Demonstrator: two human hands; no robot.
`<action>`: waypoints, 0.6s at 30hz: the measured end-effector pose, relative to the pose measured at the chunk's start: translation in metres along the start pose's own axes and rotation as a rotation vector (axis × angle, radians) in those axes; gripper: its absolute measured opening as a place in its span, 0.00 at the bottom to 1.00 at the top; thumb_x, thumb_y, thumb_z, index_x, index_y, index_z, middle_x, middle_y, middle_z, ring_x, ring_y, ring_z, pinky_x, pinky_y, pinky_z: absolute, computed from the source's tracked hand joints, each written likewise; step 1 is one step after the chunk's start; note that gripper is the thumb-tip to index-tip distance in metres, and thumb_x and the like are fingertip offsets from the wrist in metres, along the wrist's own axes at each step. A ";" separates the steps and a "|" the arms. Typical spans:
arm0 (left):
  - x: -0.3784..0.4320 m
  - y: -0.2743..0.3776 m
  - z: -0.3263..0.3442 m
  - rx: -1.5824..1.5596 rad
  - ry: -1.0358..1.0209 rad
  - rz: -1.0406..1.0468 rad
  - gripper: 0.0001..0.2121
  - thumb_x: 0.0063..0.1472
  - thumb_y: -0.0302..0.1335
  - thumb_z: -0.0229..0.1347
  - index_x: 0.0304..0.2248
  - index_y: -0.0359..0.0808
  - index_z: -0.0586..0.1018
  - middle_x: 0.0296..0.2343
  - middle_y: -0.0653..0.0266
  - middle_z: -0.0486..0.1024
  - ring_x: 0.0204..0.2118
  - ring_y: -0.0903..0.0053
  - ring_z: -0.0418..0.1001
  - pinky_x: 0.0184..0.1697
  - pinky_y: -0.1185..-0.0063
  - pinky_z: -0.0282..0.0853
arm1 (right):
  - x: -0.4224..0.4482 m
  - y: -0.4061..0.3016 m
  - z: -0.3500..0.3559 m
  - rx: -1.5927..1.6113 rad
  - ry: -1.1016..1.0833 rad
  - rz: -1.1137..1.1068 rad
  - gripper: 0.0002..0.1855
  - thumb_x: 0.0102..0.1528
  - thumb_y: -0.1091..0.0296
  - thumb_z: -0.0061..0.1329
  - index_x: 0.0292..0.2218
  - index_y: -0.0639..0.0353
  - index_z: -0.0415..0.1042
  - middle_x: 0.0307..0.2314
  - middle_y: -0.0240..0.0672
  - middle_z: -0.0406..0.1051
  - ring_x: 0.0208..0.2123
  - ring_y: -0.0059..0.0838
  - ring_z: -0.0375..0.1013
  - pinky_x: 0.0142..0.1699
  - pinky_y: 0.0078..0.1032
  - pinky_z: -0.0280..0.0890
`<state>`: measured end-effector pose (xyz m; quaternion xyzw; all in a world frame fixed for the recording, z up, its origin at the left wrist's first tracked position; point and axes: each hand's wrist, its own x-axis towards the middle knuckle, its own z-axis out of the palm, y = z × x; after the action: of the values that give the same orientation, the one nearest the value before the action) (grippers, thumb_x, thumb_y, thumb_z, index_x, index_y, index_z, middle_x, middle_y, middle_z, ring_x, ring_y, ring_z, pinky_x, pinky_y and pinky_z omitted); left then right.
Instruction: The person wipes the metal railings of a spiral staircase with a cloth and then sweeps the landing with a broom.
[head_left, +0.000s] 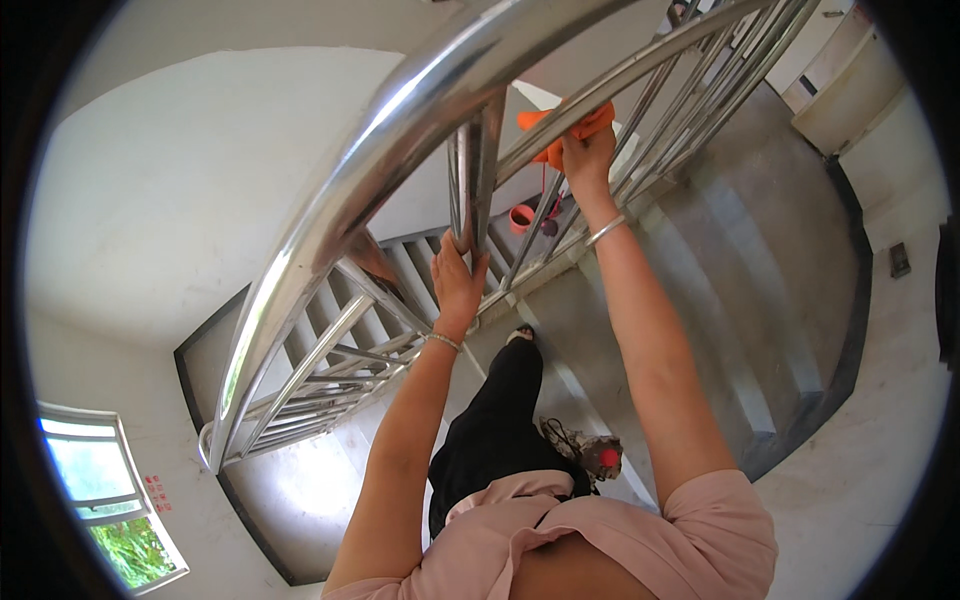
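My right hand (589, 157) holds an orange cloth (553, 150) around the lower metal rail (630, 75) of the stair railing. My left hand (459, 281) is at a shiny metal post (466, 187), fingers around its near side, below the thick curved handrail (442, 82). The cloth shows on both sides of the rail; the fingertips of my right hand are partly hidden. Thin metal balusters (645, 112) slant down beside my right wrist.
Stairs run down beyond the railing (409, 270) and along its right side (712, 247). A pinkish-red bucket (521, 218) stands on the steps beyond the balusters. A window (112, 487) is at the lower left. My foot (523, 332) rests on the floor near the railing's base.
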<state>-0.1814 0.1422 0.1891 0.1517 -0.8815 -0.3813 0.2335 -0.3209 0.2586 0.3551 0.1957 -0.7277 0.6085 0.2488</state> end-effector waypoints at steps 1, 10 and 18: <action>0.001 0.002 -0.001 -0.048 -0.033 -0.023 0.30 0.48 0.29 0.54 0.47 0.30 0.54 0.37 0.53 0.65 0.43 0.62 0.61 0.51 0.69 0.48 | 0.001 0.008 0.001 0.006 0.078 -0.066 0.09 0.43 0.77 0.48 0.29 0.65 0.63 0.20 0.35 0.66 0.24 0.25 0.67 0.30 0.20 0.62; -0.099 0.058 0.033 -0.325 0.070 -0.063 0.28 0.52 0.25 0.48 0.50 0.27 0.51 0.48 0.48 0.52 0.52 0.61 0.50 0.53 0.74 0.44 | -0.011 0.034 0.001 0.183 -0.027 0.148 0.07 0.45 0.72 0.47 0.25 0.65 0.63 0.19 0.34 0.66 0.20 0.21 0.67 0.24 0.18 0.62; -0.019 0.071 0.036 -0.545 -0.153 0.039 0.23 0.57 0.31 0.43 0.51 0.31 0.53 0.50 0.56 0.53 0.54 0.69 0.48 0.55 0.74 0.42 | -0.123 0.163 -0.009 -0.041 -0.182 0.273 0.12 0.45 0.70 0.48 0.31 0.62 0.61 0.20 0.36 0.64 0.23 0.33 0.68 0.29 0.26 0.63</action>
<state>-0.1907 0.2196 0.2150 0.0368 -0.7642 -0.6102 0.2057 -0.3171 0.2948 0.1542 0.1442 -0.7794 0.6013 0.1007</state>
